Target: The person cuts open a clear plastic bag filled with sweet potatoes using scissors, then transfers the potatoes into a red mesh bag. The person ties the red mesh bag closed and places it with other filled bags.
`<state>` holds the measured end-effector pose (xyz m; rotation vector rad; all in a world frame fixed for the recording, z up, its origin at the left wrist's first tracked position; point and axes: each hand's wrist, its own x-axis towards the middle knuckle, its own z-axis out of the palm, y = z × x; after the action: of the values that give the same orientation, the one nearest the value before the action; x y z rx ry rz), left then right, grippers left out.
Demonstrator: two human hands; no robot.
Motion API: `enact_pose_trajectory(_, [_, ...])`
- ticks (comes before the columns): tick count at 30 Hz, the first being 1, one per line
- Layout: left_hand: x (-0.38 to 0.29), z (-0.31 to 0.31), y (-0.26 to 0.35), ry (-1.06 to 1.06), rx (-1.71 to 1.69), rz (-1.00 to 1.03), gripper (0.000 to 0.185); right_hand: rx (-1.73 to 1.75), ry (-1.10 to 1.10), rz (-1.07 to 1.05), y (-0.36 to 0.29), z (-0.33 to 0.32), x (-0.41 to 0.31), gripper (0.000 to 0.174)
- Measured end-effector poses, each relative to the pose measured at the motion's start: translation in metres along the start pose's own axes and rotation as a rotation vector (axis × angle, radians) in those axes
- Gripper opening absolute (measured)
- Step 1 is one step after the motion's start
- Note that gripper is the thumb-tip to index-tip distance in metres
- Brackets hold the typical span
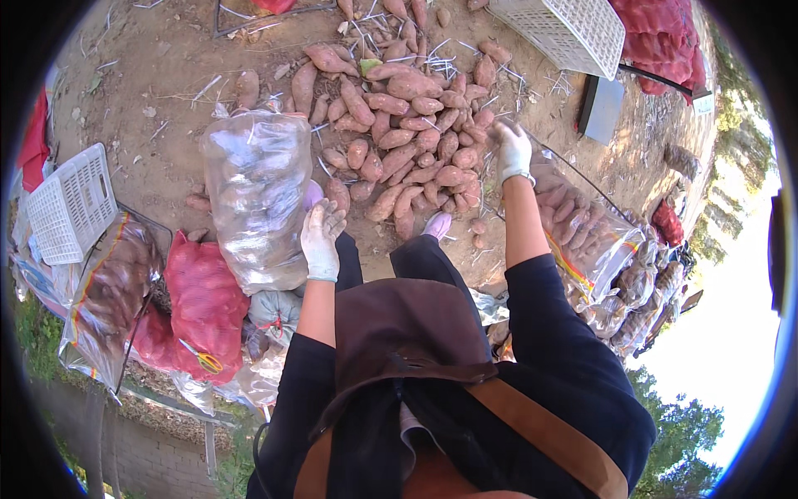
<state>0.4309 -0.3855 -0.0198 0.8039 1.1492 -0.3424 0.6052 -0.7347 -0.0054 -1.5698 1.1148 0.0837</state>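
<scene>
My left hand [322, 242], in a white work glove, is beside a filled clear plastic bag [257, 199] and appears to hold nothing. Whether it touches the bag, I cannot tell. Reaching farther forward, my right hand [515, 151] wears a similar glove. It is at the right edge of a large heap of sweet potatoes [399, 159], next to the dark rim of an open clear bag [567, 218] with sweet potatoes inside. My right fingertips are blurred, so what they touch stays unclear.
White plastic crates stand at left [70, 204] and upper right [570, 34]. Yellow-handled scissors [206, 360] lie on a red mesh sack [202, 299]. A grey flat-topped box [601, 111] rests on the dirt ground [187, 56]. Filled bags [642, 287] line the right side.
</scene>
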Motion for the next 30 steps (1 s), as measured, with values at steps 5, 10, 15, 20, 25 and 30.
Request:
enact_pose_trajectory(5, [0.034, -0.012, -0.127, -0.047, 0.140, -0.096, 0.035, -0.712, -0.309, -0.276, 0.190, -0.021, 0.041, 0.040])
enact_pose_trajectory(10, [0.061, -0.027, -0.193, -0.050, 0.309, -0.192, 0.041, -1.164, -0.617, -1.085, 0.269, 0.073, 0.100, 0.066])
enact_pose_trajectory(15, [0.063, -0.017, -0.188, -0.038, -0.085, -0.189, 0.058, -1.576, -0.588, -0.990, 0.261, 0.116, 0.088, 0.056])
enact_pose_trajectory(20, [0.063, -0.003, -0.158, -0.011, -0.069, -0.018, 0.057, -0.755, -1.033, -0.216, 0.277, 0.068, -0.012, 0.095])
enact_pose_trajectory(25, [0.074, -0.016, -0.141, -0.089, -0.299, -0.049, 0.034, -1.498, -0.735, -0.280, 0.330, 0.136, 0.011, 0.107])
enact_pose_trajectory(30, [0.075, -0.032, -0.133, -0.071, -0.382, -0.117, 0.046, -1.059, -0.714, -0.289, 0.330, 0.119, -0.005, 0.094])
